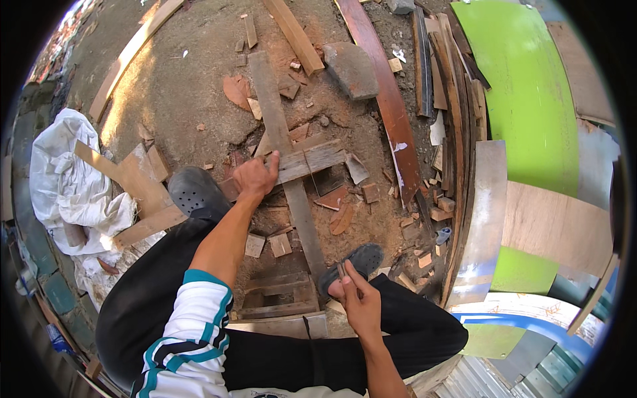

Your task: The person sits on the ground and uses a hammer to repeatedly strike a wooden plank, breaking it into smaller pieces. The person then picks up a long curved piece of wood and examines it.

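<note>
My left hand [255, 176] rests on a short grey plank [312, 161] that lies crosswise over a long grey plank [282, 142] on the dirt; its fingers press on the short plank's left end. My right hand [358, 302] is lower, near my right knee, with thumb and fingers pinched on a small thin nail-like piece [341, 270]. My left foot in a dark perforated clog [194, 192] stands beside the left hand. My right clog [355, 262] sits by the long plank's near end.
Wood scraps and offcuts litter the dirt. A white sack [66, 186] and crossed boards [136, 186] lie left. Long planks, a reddish board [388, 99] and a grey stone block [352, 68] lie ahead. Green and bare plywood sheets [531, 99] are stacked at right.
</note>
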A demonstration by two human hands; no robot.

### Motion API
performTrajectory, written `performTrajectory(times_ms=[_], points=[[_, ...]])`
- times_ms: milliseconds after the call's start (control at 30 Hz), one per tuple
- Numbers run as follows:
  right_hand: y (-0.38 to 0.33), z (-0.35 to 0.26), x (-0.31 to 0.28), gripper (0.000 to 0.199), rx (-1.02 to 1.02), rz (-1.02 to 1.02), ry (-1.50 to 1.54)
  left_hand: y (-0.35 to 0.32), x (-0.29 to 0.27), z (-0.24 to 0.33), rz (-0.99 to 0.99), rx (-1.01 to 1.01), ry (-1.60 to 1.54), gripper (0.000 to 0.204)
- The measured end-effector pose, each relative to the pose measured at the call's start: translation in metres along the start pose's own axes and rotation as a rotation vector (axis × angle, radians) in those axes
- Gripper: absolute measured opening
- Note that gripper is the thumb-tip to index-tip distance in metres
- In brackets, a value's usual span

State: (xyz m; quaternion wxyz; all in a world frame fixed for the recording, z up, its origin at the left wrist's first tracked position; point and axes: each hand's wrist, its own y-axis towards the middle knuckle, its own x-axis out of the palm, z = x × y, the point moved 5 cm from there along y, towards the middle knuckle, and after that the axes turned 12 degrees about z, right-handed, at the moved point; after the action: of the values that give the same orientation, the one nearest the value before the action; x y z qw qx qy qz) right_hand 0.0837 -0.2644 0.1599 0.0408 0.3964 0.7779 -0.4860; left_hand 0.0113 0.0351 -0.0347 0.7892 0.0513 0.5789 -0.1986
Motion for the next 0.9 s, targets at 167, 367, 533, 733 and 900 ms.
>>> performTrajectory(times_ms=[167, 367, 533, 733, 900], points=[[0.119, -0.034, 0.069, 0.042, -0.51, 0.154, 0.057, 0.005, 0.0, 0.011, -0.017, -0.001, -0.008, 0.067], [-0.009, 0.015, 0.003, 0.038, -0.211, 0.068, 0.039, -0.012, 0.007, -0.008, -0.09, -0.035, 0.054, 0.067], [0.052, -0.01, 0.01, 0.038, -0.093, -0.004, 0.108, -0.009, 0.01, 0.004, -0.029, 0.008, 0.023, 0.068], [0.081, -0.036, 0.056, 0.043, -0.293, 0.054, 0.069, 0.005, -0.001, 0.007, -0.085, -0.024, 0.035, 0.07], [0.044, -0.023, 0.027, 0.061, -0.542, 0.12, -0.029, 0.0, 0.006, 0.0, -0.053, -0.035, 0.016, 0.069]])
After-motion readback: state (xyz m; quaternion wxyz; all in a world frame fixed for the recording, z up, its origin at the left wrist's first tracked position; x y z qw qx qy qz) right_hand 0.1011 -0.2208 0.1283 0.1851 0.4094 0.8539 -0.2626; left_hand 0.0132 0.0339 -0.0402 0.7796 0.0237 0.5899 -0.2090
